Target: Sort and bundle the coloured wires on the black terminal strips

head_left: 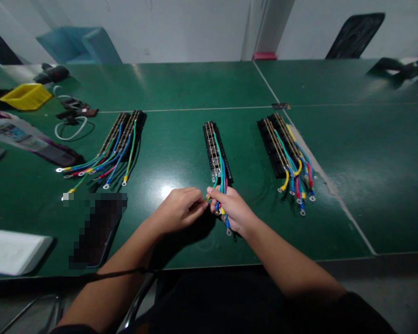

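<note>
A black terminal strip (214,148) lies in the middle of the green table (181,88), with coloured wires (222,178) running from it toward me. My right hand (233,211) is closed round the bundle of these wires near their ring lugs. Beside it, my left hand (177,211) pinches the end of one wire of that same bundle. Both hands meet just below the near end of the strip.
Two more wired terminal strips lie left (123,134) and right (280,144). A yellow bin (26,96), a white cable (71,127) and a printed bag (24,139) sit far left. A white pad (12,250) lies near the front edge, a dark chair (355,35) behind.
</note>
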Demonstrator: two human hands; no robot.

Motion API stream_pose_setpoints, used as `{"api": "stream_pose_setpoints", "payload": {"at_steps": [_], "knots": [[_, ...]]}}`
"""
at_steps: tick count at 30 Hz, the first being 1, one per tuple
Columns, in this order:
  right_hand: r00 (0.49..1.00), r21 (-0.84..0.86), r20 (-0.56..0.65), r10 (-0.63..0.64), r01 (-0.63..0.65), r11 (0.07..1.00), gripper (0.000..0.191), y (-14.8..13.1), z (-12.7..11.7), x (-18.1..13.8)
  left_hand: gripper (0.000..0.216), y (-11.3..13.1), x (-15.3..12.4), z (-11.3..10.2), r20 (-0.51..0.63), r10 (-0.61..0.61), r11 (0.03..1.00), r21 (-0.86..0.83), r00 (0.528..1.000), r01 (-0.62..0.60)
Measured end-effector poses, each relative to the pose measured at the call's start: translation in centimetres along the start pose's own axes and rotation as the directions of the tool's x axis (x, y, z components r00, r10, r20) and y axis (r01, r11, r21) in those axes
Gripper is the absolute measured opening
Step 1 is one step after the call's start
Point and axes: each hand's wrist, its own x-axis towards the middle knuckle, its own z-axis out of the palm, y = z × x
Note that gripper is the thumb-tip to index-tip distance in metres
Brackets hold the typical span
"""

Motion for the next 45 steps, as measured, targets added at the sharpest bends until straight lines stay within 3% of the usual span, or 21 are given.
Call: {"api": "stream_pose_setpoints", "payload": {"at_steps": [13,21,29,37,45], "knots": [[1.0,0.039,0.008,0.02,-0.021,0.999,0.022,0.04,-0.14,0.08,0.025,-0.04,-0.06,0.17,0.022,0.016,0.999,0.044,1.0,-0.017],[1.0,0.019,0.006,0.005,-0.005,1.0,0.02,0.17,-0.16,0.06,0.018,-0.11,0.02,0.14,0.007,0.0,1.0,-0.01,1.0,0.0],[0.999,0.057,0.007,0.032,-0.033,0.998,0.021,0.07,-0.15,0.04,0.027,0.13,0.03,0.12,0.023,0.006,0.999,0.047,1.0,-0.007],[1.0,0.046,0.003,0.029,-0.029,0.999,0.021,-0.13,-0.08,-0.05,0.022,0.14,0.07,0.02,0.031,-0.038,0.999,-0.023,0.999,0.038],[0.999,0.067,0.005,0.044,-0.044,0.997,0.021,0.07,-0.23,0.1,0.028,0.13,0.09,0.13,0.029,-0.004,0.999,0.052,1.0,0.002]]}}
